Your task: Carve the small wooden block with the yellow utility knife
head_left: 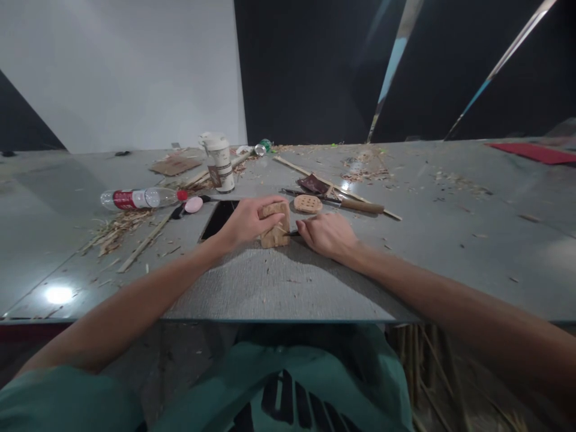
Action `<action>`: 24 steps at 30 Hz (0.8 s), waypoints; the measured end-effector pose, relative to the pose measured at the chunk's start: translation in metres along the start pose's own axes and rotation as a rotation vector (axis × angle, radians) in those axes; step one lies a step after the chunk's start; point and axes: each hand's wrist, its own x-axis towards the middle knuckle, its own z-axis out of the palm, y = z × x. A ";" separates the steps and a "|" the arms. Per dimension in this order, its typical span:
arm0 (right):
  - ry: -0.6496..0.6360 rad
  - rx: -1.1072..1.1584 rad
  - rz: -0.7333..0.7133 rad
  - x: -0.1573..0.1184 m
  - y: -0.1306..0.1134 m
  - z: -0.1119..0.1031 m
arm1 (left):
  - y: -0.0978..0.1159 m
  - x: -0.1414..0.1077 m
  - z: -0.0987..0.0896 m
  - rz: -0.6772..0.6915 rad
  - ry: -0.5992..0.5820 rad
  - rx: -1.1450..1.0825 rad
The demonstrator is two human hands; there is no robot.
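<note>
Head view, left hand (pixel 245 223) gripping upright wood block (pixel 275 225), right hand (pixel 327 234) pinching dark tool (pixel 293 233)

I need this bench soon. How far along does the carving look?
Shavings across the table show much cutting is done. The left hand steadies the wood block while the right hand works a dark tool against it. The block looks rough and blocky, so shaping probably remains.

Grey table (pixel 450 252), wood shavings (pixel 114 228), bottle (pixel 139 198), cup (pixel 220 162), perhaps phone (pixel 219 218)
</note>
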 end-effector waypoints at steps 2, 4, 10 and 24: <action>0.002 -0.003 0.019 -0.001 -0.001 0.001 | -0.002 0.001 0.001 -0.005 0.013 0.001; 0.005 -0.005 0.032 -0.001 -0.002 0.002 | -0.004 0.003 0.001 0.001 0.019 0.002; -0.004 -0.011 0.032 0.002 0.000 0.004 | -0.004 0.004 0.002 -0.007 0.021 0.010; -0.043 -0.036 -0.049 0.004 -0.002 -0.001 | 0.001 -0.001 0.002 0.027 0.005 -0.023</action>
